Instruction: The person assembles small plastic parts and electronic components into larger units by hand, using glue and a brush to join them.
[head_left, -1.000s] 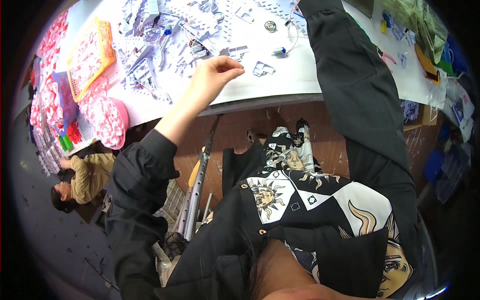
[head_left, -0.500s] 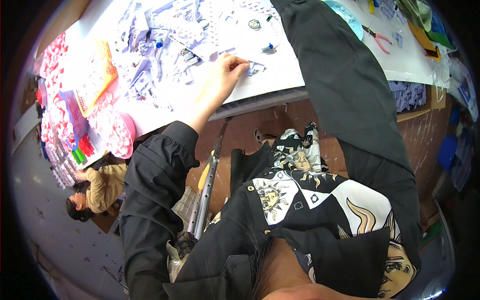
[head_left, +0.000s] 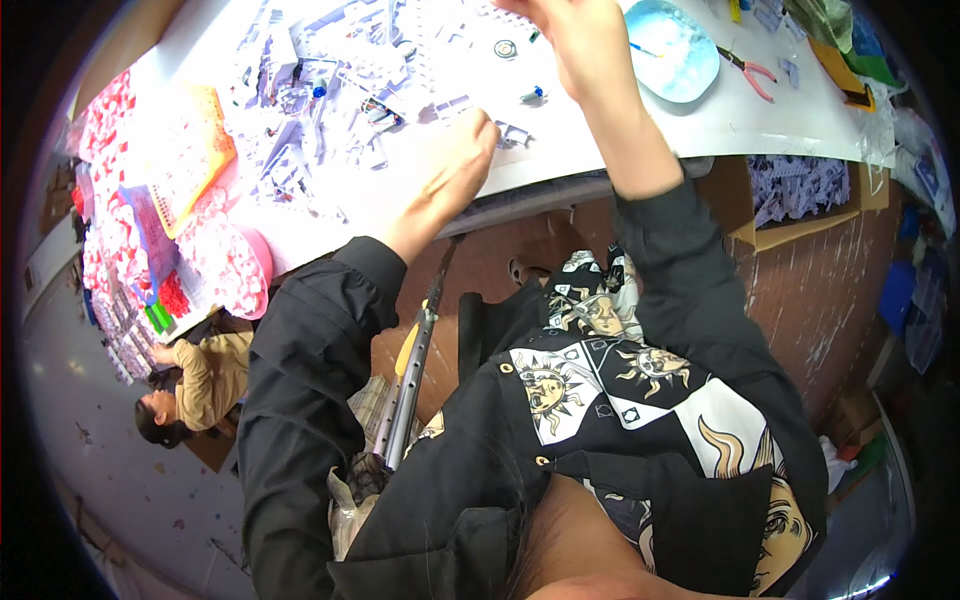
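Note:
My left hand (head_left: pixel 455 170) rests near the front of the white table (head_left: pixel 560 160), its fingers curled closed; whatever they hold is hidden. Just right of its knuckles lies a small pale plastic piece (head_left: pixel 515 135). My right hand (head_left: pixel 585 45) is raised over the table at the upper edge. Its bent fingers point left and are partly cut off, so I cannot make out anything in them. Between and beyond the hands lie a small round disc (head_left: pixel 505 48) and a small blue-tipped part (head_left: pixel 533 94). A heap of pale plastic pieces (head_left: pixel 320 90) spreads left of my left hand.
Right of my right hand stand a light-blue dish (head_left: pixel 712 75) and pliers with pink handles (head_left: pixel 757 78). A cardboard box (head_left: pixel 738 200) of pale pieces sits below the table edge. A pink bowl (head_left: pixel 262 262) and an orange basket (head_left: pixel 222 150) stand left, near another person (head_left: pixel 212 370).
My right hand, out of view before, has come back in at the top, uncovering the dish and the box. My left hand has turned over slightly and its fingers have curled in.

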